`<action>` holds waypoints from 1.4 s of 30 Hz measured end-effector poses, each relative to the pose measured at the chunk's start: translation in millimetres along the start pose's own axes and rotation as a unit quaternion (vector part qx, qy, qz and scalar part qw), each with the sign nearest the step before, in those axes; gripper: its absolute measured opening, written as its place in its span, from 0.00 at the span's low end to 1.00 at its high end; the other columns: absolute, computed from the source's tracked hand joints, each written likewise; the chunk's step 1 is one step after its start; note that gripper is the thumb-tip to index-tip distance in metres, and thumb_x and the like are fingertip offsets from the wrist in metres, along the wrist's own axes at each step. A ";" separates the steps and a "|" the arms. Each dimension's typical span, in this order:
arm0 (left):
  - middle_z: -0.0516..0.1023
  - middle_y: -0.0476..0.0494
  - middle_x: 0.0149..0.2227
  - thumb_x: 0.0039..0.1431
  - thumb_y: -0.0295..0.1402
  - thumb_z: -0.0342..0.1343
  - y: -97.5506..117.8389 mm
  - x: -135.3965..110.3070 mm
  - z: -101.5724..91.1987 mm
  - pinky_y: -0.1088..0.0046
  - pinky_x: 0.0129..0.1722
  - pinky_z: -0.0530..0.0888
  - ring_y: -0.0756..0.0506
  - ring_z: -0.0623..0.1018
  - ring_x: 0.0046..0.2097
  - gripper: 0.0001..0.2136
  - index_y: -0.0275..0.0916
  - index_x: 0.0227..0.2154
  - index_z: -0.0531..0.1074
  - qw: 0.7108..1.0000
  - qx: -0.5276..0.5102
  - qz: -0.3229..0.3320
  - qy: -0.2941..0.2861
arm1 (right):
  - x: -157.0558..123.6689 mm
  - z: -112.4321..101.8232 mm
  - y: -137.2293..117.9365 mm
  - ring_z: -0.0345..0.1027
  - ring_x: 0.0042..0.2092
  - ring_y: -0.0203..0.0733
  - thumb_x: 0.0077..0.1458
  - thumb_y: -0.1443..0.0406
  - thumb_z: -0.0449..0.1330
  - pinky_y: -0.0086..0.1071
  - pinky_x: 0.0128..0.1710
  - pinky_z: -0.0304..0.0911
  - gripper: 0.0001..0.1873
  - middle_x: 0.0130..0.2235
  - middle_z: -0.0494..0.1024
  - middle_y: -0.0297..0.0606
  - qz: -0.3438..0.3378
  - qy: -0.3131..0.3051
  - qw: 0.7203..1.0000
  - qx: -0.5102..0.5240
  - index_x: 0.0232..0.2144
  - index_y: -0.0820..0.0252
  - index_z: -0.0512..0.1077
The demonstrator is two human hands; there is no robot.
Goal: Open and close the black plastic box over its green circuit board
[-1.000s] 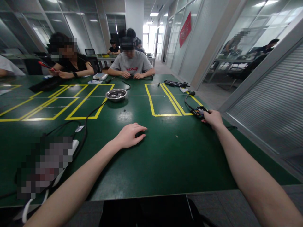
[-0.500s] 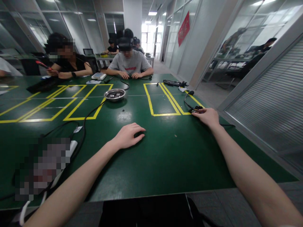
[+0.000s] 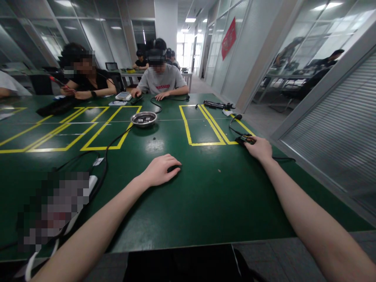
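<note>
My left hand (image 3: 161, 170) rests on the green tabletop (image 3: 199, 203), its thumb and fingers apart with nothing between them. Farther right, the fingers of my right hand (image 3: 260, 149) are closed on the near end of a small black device with exposed wires (image 3: 244, 139). Some green, like a circuit board, and a bit of yellow show on it. My fingers hide part of the device. A black cable with a round bulb-like end (image 3: 238, 117) lies just behind it.
A metal bowl (image 3: 143, 125) holding small metal parts stands mid-table, near yellow tape outlines (image 3: 205, 143). A black folded tripod-like object (image 3: 217, 105) lies at the back right. Cables and a white power strip (image 3: 92, 184) lie at left. Co-workers (image 3: 162, 80) sit opposite.
My left hand stays in place. My right fingers have shifted slightly on the wired device, and more of it shows. The co-worker opposite has moved one hand outward to a dark object.
</note>
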State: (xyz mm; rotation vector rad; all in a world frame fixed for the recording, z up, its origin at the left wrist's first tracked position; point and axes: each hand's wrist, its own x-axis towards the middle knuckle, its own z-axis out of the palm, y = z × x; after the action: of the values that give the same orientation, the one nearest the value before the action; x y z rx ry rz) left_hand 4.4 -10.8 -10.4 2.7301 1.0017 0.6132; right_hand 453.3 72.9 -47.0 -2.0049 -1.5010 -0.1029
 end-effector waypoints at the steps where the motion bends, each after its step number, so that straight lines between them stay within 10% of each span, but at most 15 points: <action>1: 0.83 0.43 0.44 0.68 0.35 0.52 -0.1 0.1 0.0 0.64 0.47 0.77 0.43 0.80 0.46 0.11 0.40 0.44 0.78 1.000 -0.001 0.001 0.000 | -2.9 -0.7 -7.3 0.77 0.41 0.61 0.48 0.61 0.64 0.45 0.40 0.72 0.22 0.39 0.83 0.55 0.022 -0.005 1.000 -0.012 0.45 0.65 0.82; 8: 0.82 0.42 0.45 0.68 0.35 0.53 -3.5 -0.9 1.5 0.63 0.49 0.77 0.43 0.80 0.47 0.11 0.40 0.48 0.76 1.000 -0.016 -0.002 0.008 | -49.3 -0.2 -85.2 0.79 0.42 0.52 0.50 0.65 0.65 0.43 0.45 0.73 0.19 0.41 0.84 0.45 -0.148 -0.169 0.966 0.129 0.46 0.61 0.81; 14: 0.76 0.35 0.51 0.57 0.48 0.63 12.5 -1.3 5.6 0.60 0.50 0.75 0.38 0.76 0.51 0.22 0.39 0.48 0.74 0.996 -0.047 0.022 0.068 | -123.9 -9.0 -157.1 0.77 0.40 0.43 0.53 0.64 0.68 0.35 0.43 0.71 0.21 0.44 0.82 0.42 -0.396 -0.385 0.777 0.302 0.51 0.60 0.78; 17: 0.77 0.42 0.38 0.51 0.53 0.67 21.6 -0.3 9.5 0.64 0.42 0.74 0.41 0.77 0.40 0.23 0.39 0.38 0.73 0.996 -0.073 0.038 0.019 | -139.4 -12.0 -169.6 0.76 0.39 0.41 0.54 0.65 0.68 0.33 0.41 0.70 0.18 0.42 0.81 0.41 -0.435 -0.377 0.746 0.334 0.48 0.61 0.78; 32: 0.80 0.40 0.54 0.50 0.54 0.67 19.2 0.4 -0.6 0.54 0.61 0.67 0.34 0.73 0.60 0.27 0.43 0.48 0.78 0.999 0.023 0.004 -0.024 | -128.5 -12.2 -163.4 0.76 0.52 0.47 0.55 0.63 0.69 0.43 0.55 0.68 0.14 0.50 0.80 0.46 -0.428 -0.384 0.728 0.372 0.44 0.59 0.78; 42: 0.82 0.39 0.50 0.50 0.57 0.66 16.4 1.2 -10.2 0.55 0.59 0.68 0.35 0.76 0.55 0.28 0.41 0.46 0.79 0.997 0.058 0.034 -0.041 | -128.1 -13.9 -165.7 0.77 0.47 0.46 0.57 0.61 0.68 0.39 0.49 0.70 0.16 0.46 0.81 0.45 -0.386 -0.363 0.776 0.341 0.46 0.61 0.78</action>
State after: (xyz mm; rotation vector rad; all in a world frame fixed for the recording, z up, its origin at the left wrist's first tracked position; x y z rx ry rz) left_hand 10.3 -22.3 4.0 2.8751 0.9577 0.4632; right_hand 265.3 -15.8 -17.7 -0.7451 -2.3107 0.8546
